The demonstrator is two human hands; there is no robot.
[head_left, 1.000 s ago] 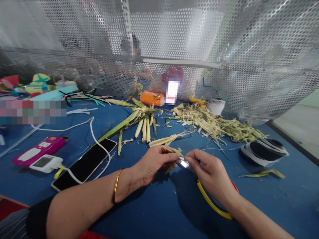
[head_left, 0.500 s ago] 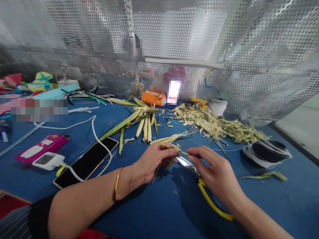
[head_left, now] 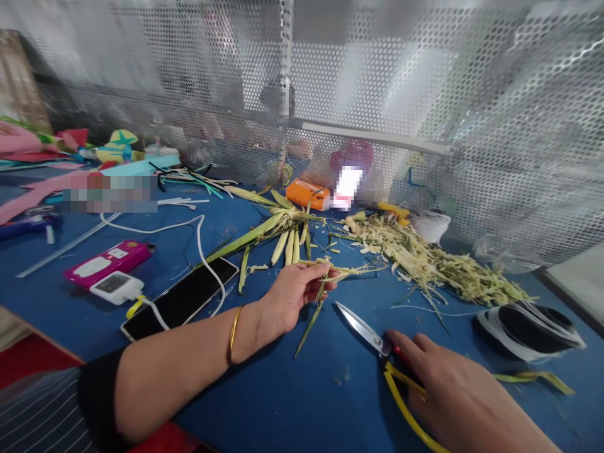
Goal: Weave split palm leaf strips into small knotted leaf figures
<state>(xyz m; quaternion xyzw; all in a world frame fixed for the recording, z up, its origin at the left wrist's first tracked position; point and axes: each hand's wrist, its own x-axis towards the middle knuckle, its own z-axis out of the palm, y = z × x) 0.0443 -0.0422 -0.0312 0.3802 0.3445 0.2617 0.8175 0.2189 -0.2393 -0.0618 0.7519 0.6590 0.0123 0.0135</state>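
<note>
My left hand (head_left: 302, 289) is closed in a pinch on a small bundle of leaf strips, with a narrow green leaf strip (head_left: 309, 328) hanging below the fingers. To its right, my right hand (head_left: 448, 384) is wrapped around the yellow handle of a pair of scissors (head_left: 363, 330). The silver blades look closed and point toward my left hand, apart from it. Part of the handle is hidden under my right fingers. Behind my left hand, longer pale green leaves and stalks (head_left: 268, 229) lie fanned out on the blue table (head_left: 283, 402).
A pile of leaf shreds (head_left: 434, 258) lies at the back right, near a spool of white ribbon (head_left: 523, 333). At left are a dark phone (head_left: 182, 296), a magenta device (head_left: 108, 261) and a white cable (head_left: 201, 242). An orange packet (head_left: 307, 194) stands before the perforated sheet (head_left: 368, 82).
My right hand has let go of the strip it pinched near my left hand and moved down and right with the scissors. The blades have come away from my left hand. The view has shifted left.
</note>
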